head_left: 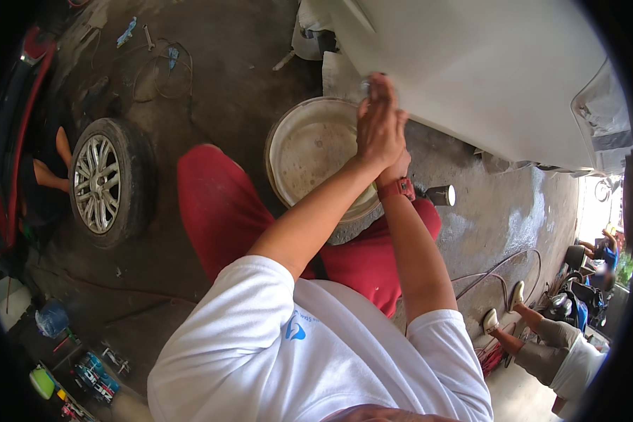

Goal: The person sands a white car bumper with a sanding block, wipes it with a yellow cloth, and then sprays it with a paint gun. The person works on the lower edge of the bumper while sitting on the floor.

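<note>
My left hand (pixel 380 130) is raised in front of me at the edge of a large off-white panel (pixel 464 63), fingers pointing away and held close together. Something small and shiny, too blurred to name, shows at its fingertips. Behind it, partly covered, my right hand (pixel 401 167) presses against it, a red watch on its wrist. Most of the right fingers are hidden. Just left of both hands, a round, pale, basin-like vessel (pixel 288 151) sits on the floor between my knees.
A wheel with a silver rim (pixel 96 184) stands at left, beside another person's legs. A dark cylinder (pixel 440 195) lies by my right knee. A hose (pixel 503 271) crosses the floor at right, near a person in pale shoes (pixel 491 321). Tools (pixel 95 376) lie lower left.
</note>
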### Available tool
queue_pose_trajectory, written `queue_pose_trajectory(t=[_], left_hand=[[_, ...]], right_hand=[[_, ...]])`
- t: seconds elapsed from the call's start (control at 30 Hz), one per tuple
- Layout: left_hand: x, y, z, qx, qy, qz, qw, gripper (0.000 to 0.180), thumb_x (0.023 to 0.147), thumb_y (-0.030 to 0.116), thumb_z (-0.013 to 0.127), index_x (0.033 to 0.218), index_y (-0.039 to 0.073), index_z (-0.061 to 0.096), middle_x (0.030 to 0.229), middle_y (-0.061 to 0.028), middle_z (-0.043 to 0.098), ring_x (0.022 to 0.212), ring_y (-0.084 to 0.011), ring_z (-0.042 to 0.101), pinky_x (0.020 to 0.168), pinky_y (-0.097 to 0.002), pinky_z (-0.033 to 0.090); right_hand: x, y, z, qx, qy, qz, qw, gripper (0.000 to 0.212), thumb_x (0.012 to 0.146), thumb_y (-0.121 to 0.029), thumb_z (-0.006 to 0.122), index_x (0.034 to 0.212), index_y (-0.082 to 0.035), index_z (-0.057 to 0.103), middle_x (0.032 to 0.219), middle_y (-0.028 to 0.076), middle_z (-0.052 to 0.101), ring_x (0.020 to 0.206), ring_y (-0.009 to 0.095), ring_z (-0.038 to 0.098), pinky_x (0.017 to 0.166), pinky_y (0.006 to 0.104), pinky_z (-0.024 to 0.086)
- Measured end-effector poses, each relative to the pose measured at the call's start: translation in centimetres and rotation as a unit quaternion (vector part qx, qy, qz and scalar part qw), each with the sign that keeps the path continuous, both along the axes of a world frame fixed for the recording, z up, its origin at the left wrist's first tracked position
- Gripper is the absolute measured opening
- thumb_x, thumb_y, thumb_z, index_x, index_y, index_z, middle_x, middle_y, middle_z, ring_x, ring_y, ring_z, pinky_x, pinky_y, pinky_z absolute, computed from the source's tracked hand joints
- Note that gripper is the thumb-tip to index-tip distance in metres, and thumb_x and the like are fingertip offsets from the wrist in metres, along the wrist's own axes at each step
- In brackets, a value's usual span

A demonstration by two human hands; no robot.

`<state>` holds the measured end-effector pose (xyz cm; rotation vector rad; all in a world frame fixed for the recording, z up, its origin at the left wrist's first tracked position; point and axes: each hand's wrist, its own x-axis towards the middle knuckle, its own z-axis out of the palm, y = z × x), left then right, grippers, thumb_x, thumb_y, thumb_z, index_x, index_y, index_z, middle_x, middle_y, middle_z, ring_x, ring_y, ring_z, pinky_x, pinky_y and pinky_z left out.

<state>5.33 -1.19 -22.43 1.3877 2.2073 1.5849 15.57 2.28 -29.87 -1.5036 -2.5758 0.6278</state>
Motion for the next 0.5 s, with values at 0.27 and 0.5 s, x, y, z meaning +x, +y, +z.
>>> queue_pose_trajectory(t=[0.27, 0.5], left_hand=[[-0.1, 5.4, 9.5, 0.191, -0.228, 0.089, 0.95, 0.075, 0.122, 0.042, 0.023, 0.171, -0.014, 0.01, 0.179, -0.0377, 0.014, 0.169, -0.048, 0.013, 0.136, -0.0538, 0.012], [-0.4, 2.6, 10.7, 0.13, -0.283, 0.08, 0.947, 0.073, 0.122, 0.038, 0.027, 0.172, -0.012, 0.01, 0.18, -0.0364, 0.011, 0.17, -0.0459, 0.009, 0.138, -0.0521, 0.009]], right_hand=[[-0.9, -0.5, 1.7, 0.091, 0.133, 0.025, 0.987, 0.057, 0.086, -0.052, 0.088, 0.121, -0.009, 0.077, 0.115, 0.021, 0.078, 0.11, 0.046, 0.073, 0.089, 0.0535, 0.06], [-1.3, 0.9, -0.2, -0.026, 0.093, 0.023, 0.995, 0.094, 0.085, -0.043, 0.092, 0.164, -0.017, 0.048, 0.158, 0.026, 0.056, 0.139, 0.045, 0.057, 0.113, 0.0552, 0.047]])
